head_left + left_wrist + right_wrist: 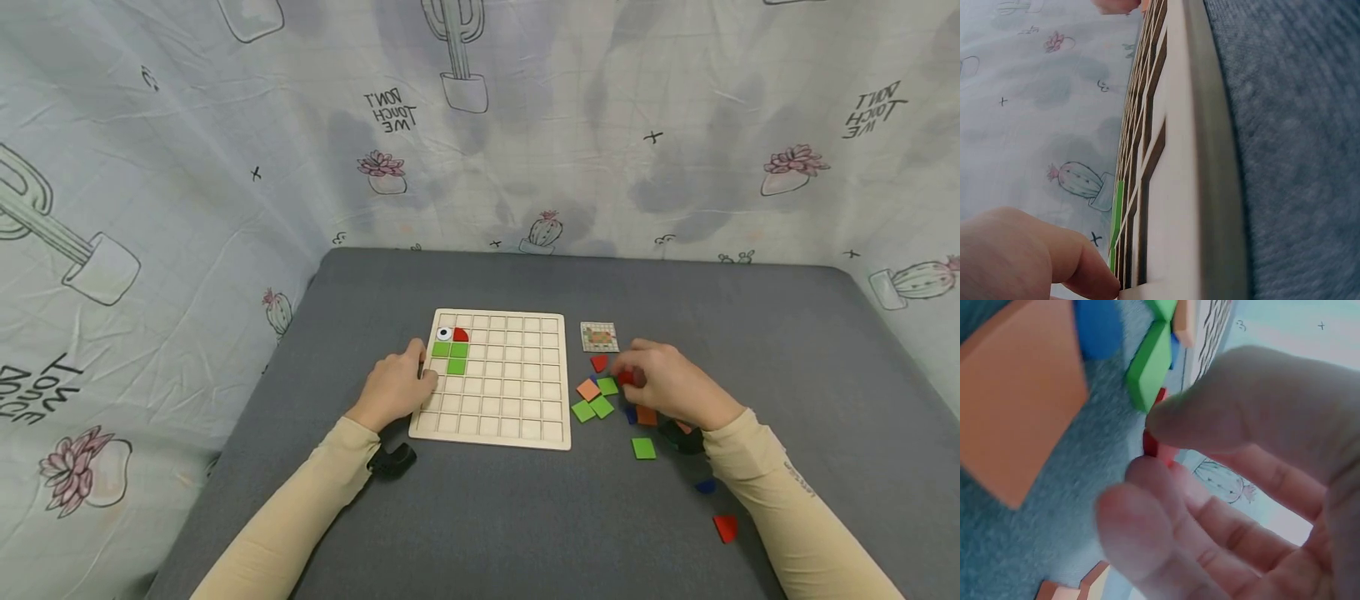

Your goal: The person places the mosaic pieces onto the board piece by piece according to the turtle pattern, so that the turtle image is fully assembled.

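A wooden grid board (510,379) lies on the grey table. Upper left on it sit a white eye tile (445,333), a red rounded tile (461,335) and several green tiles (458,350). My left hand (395,385) holds the board's left edge, and in the left wrist view a fingertip (1099,278) touches the board's surface. Right of the board, my right hand (670,382) pinches a small red tile (1151,444) between thumb and fingers, just above the loose tiles. The fingers hide part of that tile.
Loose tiles lie near my right hand: green (643,448), orange (588,389), blue (705,486) and red (725,528). A small picture card (599,337) lies by the board's upper right corner. Patterned cloth (540,150) hangs behind the table (480,525).
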Motion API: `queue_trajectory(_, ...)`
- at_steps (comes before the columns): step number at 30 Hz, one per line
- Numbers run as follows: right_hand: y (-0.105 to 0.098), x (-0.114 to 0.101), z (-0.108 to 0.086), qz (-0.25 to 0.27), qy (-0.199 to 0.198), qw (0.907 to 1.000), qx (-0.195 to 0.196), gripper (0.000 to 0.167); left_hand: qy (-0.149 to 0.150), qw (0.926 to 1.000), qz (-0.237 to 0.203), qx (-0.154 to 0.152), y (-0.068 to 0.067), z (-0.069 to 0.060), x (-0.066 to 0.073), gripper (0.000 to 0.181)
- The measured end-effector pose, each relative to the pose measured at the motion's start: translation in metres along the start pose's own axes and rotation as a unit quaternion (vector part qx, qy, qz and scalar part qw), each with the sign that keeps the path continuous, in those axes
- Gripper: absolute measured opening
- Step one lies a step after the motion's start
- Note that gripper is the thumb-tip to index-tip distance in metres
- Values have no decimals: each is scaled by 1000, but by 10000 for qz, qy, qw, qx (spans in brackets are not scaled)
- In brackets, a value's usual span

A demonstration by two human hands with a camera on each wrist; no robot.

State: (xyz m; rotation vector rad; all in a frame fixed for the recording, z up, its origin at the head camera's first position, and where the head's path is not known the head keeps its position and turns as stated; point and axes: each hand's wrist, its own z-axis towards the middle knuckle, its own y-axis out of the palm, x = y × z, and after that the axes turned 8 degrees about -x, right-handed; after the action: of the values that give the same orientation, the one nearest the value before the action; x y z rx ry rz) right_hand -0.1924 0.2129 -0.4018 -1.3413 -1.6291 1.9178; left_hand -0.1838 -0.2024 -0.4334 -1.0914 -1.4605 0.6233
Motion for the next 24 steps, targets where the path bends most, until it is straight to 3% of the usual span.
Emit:
queue_trajectory(12,4,-21,14,-56,-241,9991,348,20,-50,10000,-3,-20,1,-1,0,19)
queue_trajectory(24,11,-66,52,110,-707,9974,125,21,-20,10000,16,-3,2,0,0,20)
